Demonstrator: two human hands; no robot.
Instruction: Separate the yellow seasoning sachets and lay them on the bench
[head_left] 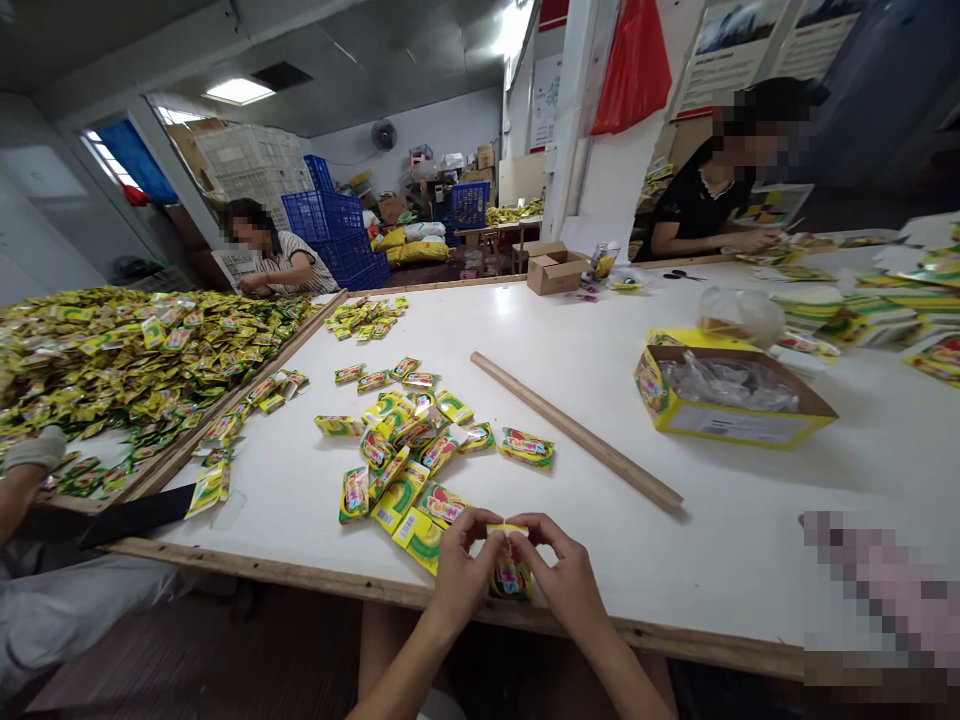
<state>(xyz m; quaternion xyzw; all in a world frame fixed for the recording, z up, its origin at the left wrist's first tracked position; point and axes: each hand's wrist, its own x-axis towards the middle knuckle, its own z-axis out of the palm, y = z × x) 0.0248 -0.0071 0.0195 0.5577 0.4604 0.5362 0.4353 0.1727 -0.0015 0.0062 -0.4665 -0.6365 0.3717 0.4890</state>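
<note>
Packet (510,580), small and yellow with pink letters, is between the person's left hand (469,565) and right hand (559,570) in the head view, by the near edge of the white table (735,540). Each hand pinches its top part. The thumbs and fingertips are drawn almost together, with just the packet caught between them. I cannot tell if it touches the table.

Make that packet the middle of a clock. Between 10 and 11 o'clock is a messy pile of packets (442,450), its near end just beside the left hand. One lone packet (527,449) lies at 12. A long wooden stick (577,430) lies at 1. At 2 is a yellow box (742,425) with clear plastic bags (727,385) inside. Far off at 10 is a huge heap of packets (150,360). Black scissors (684,275) are far away at 1, near a person in black (701,200).
</note>
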